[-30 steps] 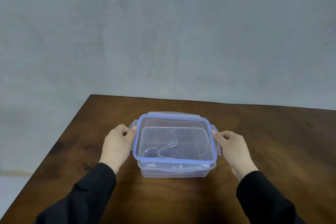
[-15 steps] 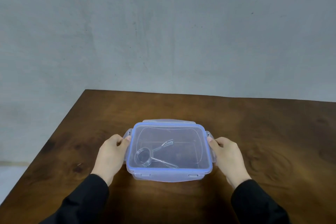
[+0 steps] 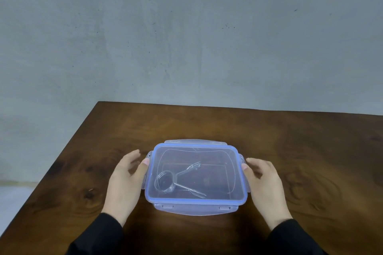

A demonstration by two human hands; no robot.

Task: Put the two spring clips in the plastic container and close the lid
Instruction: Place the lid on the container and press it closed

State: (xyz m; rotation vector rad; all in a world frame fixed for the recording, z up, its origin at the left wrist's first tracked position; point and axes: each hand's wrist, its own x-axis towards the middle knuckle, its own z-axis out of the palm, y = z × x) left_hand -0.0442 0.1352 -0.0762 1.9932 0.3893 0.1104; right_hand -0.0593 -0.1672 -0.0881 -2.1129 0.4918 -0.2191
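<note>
A clear plastic container (image 3: 196,210) stands on the brown wooden table (image 3: 300,147). Its transparent lid with a blue rim (image 3: 195,202) lies flat on top. Through the lid I see metal spring clips (image 3: 172,180) inside, a wire coil with prongs pointing right; they overlap, so I cannot tell them apart. My left hand (image 3: 126,180) is at the container's left side, fingers spread, thumb tip touching the lid's left edge. My right hand (image 3: 263,180) is at the right side, fingers apart, thumb tip against the right edge. The side latch flaps stick outward.
The table's left edge runs diagonally from the far corner (image 3: 99,102) toward me. A bare grey wall (image 3: 186,37) rises behind the table. Black sleeves cover both of my forearms.
The lid, held tilted above the container a second ago, has come down flat onto it. Both hands have loosened from gripping the lid's sides to open fingers beside it.
</note>
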